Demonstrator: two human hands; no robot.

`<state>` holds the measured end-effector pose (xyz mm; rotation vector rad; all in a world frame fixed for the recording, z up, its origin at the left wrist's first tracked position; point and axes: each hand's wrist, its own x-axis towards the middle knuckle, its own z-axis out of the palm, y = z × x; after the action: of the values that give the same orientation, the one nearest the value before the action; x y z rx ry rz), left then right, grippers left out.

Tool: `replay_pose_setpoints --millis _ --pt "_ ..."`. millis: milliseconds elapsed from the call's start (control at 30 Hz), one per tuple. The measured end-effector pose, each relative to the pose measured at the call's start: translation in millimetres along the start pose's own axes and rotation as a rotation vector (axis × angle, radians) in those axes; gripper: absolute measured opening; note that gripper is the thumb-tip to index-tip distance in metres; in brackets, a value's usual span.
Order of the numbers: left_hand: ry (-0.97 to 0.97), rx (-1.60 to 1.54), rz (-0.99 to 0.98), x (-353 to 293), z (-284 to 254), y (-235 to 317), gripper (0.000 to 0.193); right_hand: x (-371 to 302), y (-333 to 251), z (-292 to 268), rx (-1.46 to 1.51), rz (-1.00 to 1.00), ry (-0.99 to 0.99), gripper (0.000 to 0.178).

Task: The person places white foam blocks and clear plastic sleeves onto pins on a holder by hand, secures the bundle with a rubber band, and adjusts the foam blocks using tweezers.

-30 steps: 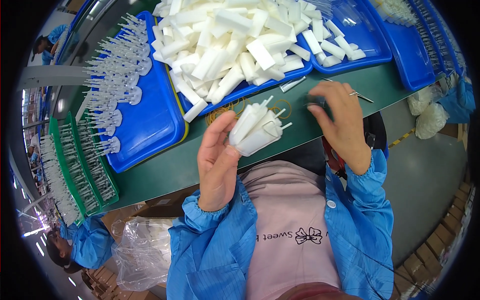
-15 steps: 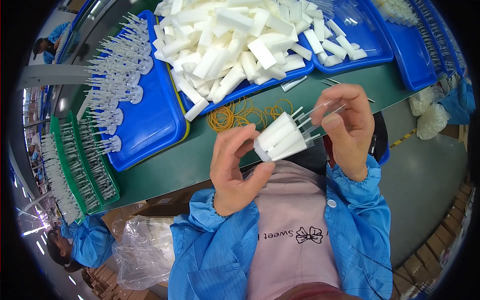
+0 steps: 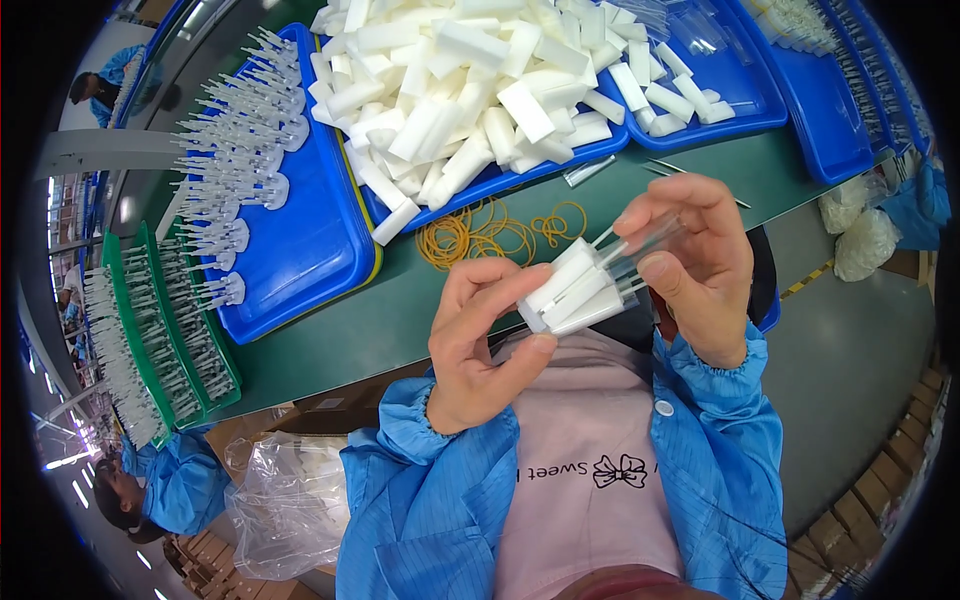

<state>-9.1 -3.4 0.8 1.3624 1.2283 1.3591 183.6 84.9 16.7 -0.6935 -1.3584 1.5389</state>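
- Right hand (image 3: 708, 285) has moved closer to the white bundle (image 3: 566, 273), pinching clear plastic (image 3: 652, 240).
- Left hand (image 3: 478, 352) grips the bundle's base.
- Yellow bands (image 3: 450, 240) lie on the counter (image 3: 330, 335).

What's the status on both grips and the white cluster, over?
Left grip holding white cluster by its base. Right grip pinching clear plastic piece at the pronged end. Yellow rubber bands lie beyond, apart from both.

Factory workshop, green workbench (image 3: 300, 368), blue parts trays (image 3: 290, 250), co-workers (image 3: 188, 485) in uniform, cardboard boxes (image 3: 872, 480)
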Motion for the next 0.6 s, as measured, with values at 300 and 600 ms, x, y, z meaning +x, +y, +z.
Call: replay_pose_setpoints --millis 300,600 --pt "-0.113 -0.330 -0.084 3 -2 -2 0.044 -2 -17 -8 -0.297 -0.243 -0.102 0.035" --pt "-0.152 -0.533 -0.173 3 -7 -4 0.042 -10 -31 -8 -0.601 -0.313 -0.101 0.034"
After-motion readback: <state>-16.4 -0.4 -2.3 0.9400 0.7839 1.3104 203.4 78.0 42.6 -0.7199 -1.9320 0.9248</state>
